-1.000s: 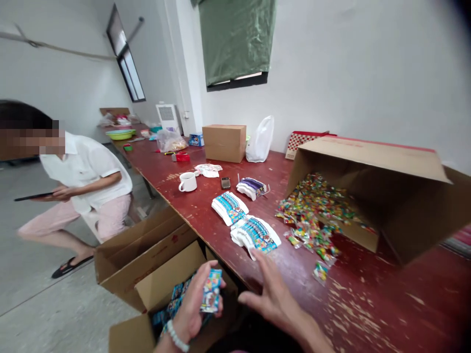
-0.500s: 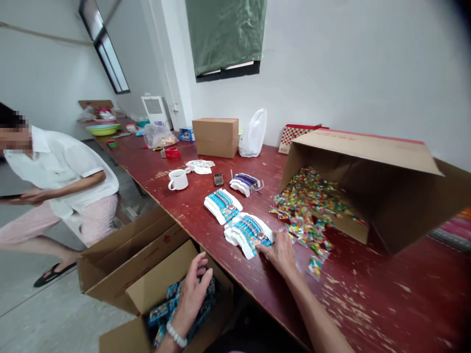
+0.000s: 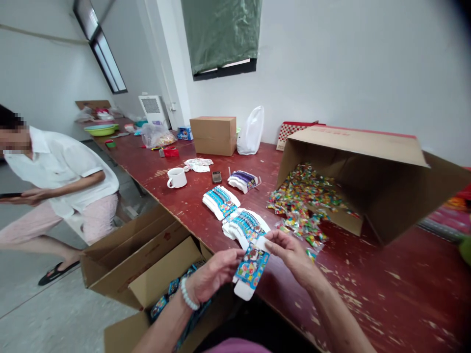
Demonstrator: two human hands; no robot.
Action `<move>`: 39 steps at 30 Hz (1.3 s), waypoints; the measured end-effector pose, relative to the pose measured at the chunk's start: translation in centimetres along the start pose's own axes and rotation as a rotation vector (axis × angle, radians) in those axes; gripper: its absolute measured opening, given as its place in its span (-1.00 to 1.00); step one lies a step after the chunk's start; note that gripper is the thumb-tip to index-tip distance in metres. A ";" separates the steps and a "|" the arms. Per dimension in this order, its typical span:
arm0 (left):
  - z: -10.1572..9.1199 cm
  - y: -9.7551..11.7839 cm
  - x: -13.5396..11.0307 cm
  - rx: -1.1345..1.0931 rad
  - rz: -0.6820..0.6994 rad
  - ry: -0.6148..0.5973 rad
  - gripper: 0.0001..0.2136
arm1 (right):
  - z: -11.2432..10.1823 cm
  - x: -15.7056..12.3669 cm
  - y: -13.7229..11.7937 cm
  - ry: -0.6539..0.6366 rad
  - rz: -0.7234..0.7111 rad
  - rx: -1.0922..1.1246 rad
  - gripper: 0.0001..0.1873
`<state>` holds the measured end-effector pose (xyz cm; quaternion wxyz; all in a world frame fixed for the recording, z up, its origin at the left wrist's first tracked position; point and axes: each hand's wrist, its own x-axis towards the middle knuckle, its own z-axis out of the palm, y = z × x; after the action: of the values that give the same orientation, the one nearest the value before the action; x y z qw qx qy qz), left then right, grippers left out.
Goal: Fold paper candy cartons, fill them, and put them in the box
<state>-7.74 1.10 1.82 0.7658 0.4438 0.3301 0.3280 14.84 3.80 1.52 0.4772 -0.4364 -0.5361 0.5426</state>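
Observation:
A small blue printed carton (image 3: 251, 267) with white end flaps standing out hangs over the table's front edge. My right hand (image 3: 290, 250) pinches it by the upper flap. At its left side is my left hand (image 3: 217, 274), with a beaded bracelet on the wrist; thumb and fingers close on the carton's edge, the fingertips partly hidden. Just beyond lies a fanned stack of flat blue cartons (image 3: 245, 226), and a second blue stack (image 3: 220, 202) sits behind it. Wrapped candies (image 3: 300, 220) spill from a tipped cardboard box (image 3: 353, 147) near my right hand.
Below the table edge at left, an open cardboard box (image 3: 162, 274) holds several blue packs. A white mug (image 3: 177, 177), a phone-like device (image 3: 217, 177) and a purple carton stack (image 3: 243, 180) stand on the red table (image 3: 397, 289). At far left a person (image 3: 69, 171) sits.
My right hand has brought one carton off the near stack toward me. My left hand has risen from over the floor box to meet it. The carton's flaps now stand out.

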 end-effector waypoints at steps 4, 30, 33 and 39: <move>2.6 -2.0 0.4 -0.359 -0.135 -0.445 -0.47 | 2.0 -1.8 -2.3 -0.135 -0.010 0.119 -0.65; 3.5 -3.3 -0.5 -0.126 -0.001 -0.141 -0.40 | 4.7 -5.9 -2.6 0.072 -0.527 -0.764 -0.81; 3.4 -3.0 -0.6 -0.103 -0.032 -0.167 -0.33 | 4.1 -5.7 -2.4 -0.008 -0.435 -0.729 -0.92; 3.5 -1.7 -1.3 -0.042 -0.101 -0.245 -0.46 | 2.9 -5.9 -3.5 -0.261 -0.234 -0.604 -0.95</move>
<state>-5.34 -2.22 1.90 0.8250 0.4474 0.2491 0.2392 13.11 -2.61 4.88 0.3127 -0.4204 -0.7755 0.3522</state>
